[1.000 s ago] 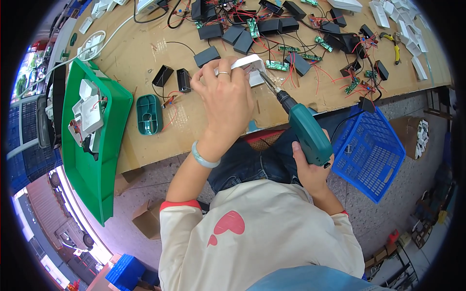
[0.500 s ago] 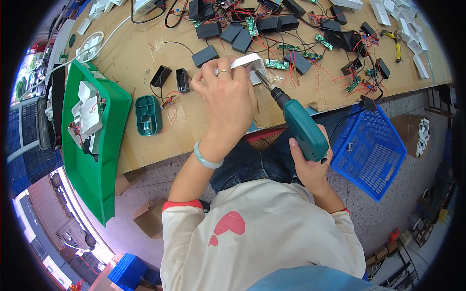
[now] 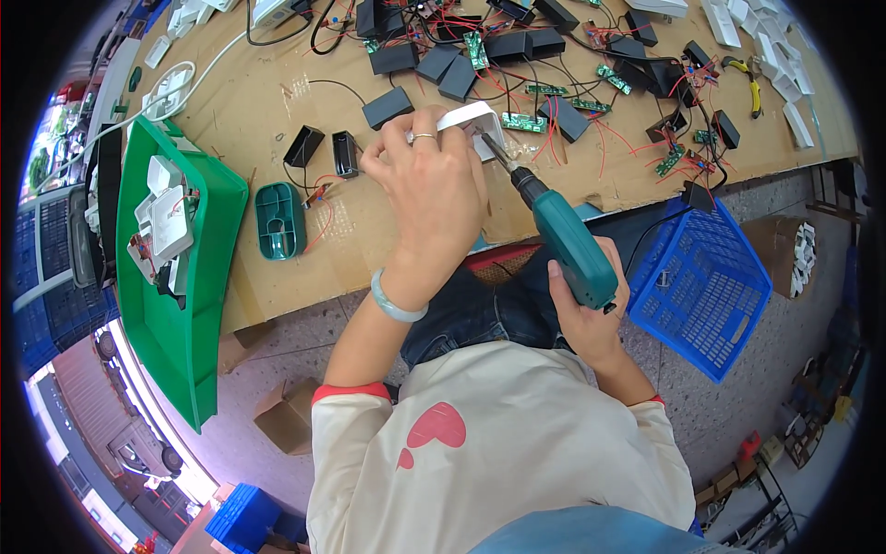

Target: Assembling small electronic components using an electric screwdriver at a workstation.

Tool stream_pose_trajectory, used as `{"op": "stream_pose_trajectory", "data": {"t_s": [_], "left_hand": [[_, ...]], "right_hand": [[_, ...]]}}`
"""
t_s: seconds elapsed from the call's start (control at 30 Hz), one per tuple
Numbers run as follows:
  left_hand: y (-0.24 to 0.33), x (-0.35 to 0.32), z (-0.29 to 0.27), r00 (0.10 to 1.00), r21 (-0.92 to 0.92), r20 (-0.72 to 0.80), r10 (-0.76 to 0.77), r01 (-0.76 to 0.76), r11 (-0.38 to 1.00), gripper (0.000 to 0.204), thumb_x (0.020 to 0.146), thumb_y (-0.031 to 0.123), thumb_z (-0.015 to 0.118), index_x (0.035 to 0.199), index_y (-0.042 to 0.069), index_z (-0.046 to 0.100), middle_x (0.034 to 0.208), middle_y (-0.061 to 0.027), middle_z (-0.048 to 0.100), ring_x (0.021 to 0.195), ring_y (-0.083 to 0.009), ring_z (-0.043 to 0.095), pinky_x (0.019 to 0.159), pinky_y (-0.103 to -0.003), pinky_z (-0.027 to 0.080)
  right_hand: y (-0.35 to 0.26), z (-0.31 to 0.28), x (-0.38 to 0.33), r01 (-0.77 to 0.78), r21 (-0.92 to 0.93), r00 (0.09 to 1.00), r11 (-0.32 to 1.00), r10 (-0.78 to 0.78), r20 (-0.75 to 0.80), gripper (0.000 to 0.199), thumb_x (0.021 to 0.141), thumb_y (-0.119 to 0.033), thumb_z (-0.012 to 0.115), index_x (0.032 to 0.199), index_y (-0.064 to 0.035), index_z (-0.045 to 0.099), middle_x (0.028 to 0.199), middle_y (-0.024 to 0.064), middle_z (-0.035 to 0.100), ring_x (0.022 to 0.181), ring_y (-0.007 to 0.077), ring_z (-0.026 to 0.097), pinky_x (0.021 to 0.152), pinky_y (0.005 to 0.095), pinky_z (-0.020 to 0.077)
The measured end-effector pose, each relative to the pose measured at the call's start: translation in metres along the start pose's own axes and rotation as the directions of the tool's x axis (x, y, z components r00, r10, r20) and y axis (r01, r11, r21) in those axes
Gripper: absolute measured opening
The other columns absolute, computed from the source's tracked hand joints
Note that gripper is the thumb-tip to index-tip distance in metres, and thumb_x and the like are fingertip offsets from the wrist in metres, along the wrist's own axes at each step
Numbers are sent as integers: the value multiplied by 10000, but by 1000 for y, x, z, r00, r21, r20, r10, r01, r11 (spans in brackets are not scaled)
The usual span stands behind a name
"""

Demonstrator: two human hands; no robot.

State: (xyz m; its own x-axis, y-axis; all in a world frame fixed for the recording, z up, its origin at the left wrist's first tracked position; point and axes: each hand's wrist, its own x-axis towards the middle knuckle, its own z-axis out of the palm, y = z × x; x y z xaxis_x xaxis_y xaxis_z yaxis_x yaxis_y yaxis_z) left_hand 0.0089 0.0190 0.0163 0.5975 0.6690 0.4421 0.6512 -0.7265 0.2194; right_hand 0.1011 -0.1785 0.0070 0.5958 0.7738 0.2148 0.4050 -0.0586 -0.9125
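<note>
I see a white plastic housing (image 3: 471,122) held down on the brown workbench (image 3: 277,111), near its middle, with the bit of a teal electric screwdriver (image 3: 565,242) set against its right edge. My left hand (image 3: 429,180) covers the housing from the near side, fingers curled tight over its top. My right hand (image 3: 577,314) is wrapped fully around the screwdriver's grip, just off the near edge of the bench. Left of the housing lie two small black boxes (image 3: 323,148) and a teal shell (image 3: 279,220); farther left stands a green tray (image 3: 198,305) with white parts inside. Black modules and green circuit boards (image 3: 526,122) with red wires crowd the far side. A blue basket (image 3: 706,286) sits to the right.
</note>
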Motion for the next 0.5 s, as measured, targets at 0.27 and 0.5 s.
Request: {"op": "stream_pose_trajectory", "data": {"t_s": [0.27, 0.5], "left_hand": [[1, 1, 0, 1000, 2, 3, -9, 9, 1000, 114, 856, 133, 720, 907, 38, 757, 1215, -87, 674, 1146, -330, 547, 990, -523, 331], [2, 1, 0, 1000, 5, -1, -16, 16, 1000, 109, 851, 131, 719, 903, 42, 756, 1218, -77, 678, 1147, -328, 547, 992, -524, 326]], "right_hand": [[-1, -2, -2, -10, -13, 1000, 1000, 10, 11, 239, 856, 52, 766, 1065, 33, 652, 1031, 160, 641, 917, 288, 648, 814, 343, 526], [-4, -5, -2, -13, -19, 1000, 1000, 13, 20, 247, 854, 48, 765, 1075, 35, 656, 1043, 161, 645, 928, 291, 646, 819, 347, 524]]}}
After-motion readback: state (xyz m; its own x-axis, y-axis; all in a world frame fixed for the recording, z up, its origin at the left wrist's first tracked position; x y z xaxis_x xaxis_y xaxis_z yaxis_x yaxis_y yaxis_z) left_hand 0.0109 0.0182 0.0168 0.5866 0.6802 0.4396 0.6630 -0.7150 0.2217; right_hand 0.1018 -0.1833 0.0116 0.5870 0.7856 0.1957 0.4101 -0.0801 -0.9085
